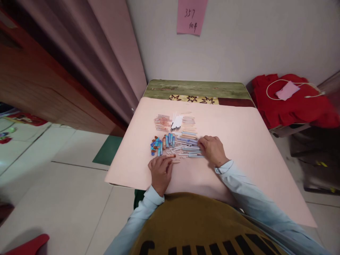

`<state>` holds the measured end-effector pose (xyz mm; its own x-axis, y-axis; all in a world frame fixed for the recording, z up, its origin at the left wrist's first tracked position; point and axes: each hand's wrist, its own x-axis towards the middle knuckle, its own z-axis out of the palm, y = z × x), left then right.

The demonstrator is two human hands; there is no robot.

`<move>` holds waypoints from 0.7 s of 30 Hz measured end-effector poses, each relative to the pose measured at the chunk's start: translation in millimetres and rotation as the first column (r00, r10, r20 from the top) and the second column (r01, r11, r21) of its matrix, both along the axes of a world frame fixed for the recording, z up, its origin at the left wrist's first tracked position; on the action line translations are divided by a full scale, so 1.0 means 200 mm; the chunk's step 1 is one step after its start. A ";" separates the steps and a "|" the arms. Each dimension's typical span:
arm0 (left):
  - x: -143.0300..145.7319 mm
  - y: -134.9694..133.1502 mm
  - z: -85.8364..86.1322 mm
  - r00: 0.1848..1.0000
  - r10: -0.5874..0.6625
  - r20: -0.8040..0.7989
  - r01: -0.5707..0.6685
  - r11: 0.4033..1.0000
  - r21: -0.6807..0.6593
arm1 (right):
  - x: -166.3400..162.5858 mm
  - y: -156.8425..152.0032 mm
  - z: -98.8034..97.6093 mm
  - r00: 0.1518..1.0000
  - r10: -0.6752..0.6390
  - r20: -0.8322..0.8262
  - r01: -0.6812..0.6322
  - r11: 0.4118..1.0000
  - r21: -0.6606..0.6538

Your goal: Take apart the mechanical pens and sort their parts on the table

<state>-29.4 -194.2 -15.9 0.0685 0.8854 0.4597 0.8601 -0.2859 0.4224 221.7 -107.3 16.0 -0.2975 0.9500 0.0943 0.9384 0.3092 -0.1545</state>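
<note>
A spread of pen parts lies on the pink table cover (239,141): blue and beige barrels (188,136), white refills (176,122), clear tubes (162,122) and small blue and orange caps (157,145). My left hand (160,170) rests at the near edge of the pile, fingers curled over a small orange-tipped piece (172,156). My right hand (212,149) lies on the right end of the blue barrels, fingers bent down onto them. What each hand grips is too small to name.
The table stands against a grey wall with a pink note (191,16). Red cloth with a white cable (292,101) is heaped to the right. A brown curtain (106,63) hangs at left above the tiled floor (66,184).
</note>
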 end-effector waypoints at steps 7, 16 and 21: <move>0.00 0.00 0.00 1.000 -0.021 -0.014 0.022 1.000 0.021 | -0.02 0.04 0.03 0.993 0.059 0.106 -0.055 0.997 -0.045; 0.00 0.00 0.01 1.000 -0.015 -0.017 0.015 1.000 0.026 | 0.04 0.02 0.05 0.980 0.062 0.187 -0.067 0.997 0.025; 0.00 0.00 0.01 0.999 -0.037 -0.025 0.038 0.999 0.037 | 0.07 0.00 0.03 0.997 0.022 0.075 -0.025 0.999 0.035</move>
